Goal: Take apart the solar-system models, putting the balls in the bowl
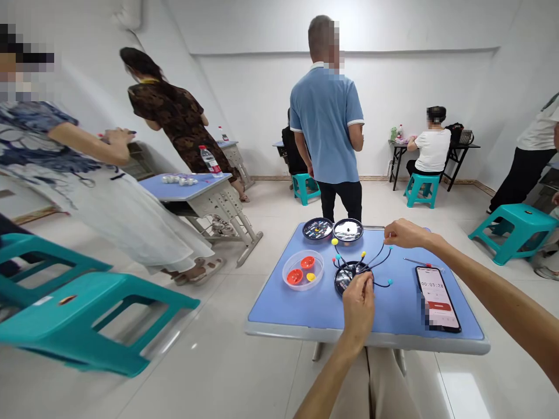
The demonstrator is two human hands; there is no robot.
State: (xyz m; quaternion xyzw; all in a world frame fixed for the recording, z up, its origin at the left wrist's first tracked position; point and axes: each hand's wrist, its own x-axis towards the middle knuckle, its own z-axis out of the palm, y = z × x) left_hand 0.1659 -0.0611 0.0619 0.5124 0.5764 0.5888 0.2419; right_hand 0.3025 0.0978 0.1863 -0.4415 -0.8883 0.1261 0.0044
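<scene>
A round black base sits on the blue table in front of me. Several thin, bendy black stalks fan out from it, some with yellow, red or light-blue tips. My left hand is closed at the base's near right edge, fingers pinched where the stalks gather; its exact hold is partly hidden. Up and to the right, my right hand pinches the outer end of one black stalk, and its fingers cover that tip. Left of the base, a shallow clear dish holds two orange-red cups and a yellow piece.
Two round black trays stand at the table's far edge. A phone with a running timer and a thin rod lie at right. A teal stool stands at left; a person in blue stands beyond the table.
</scene>
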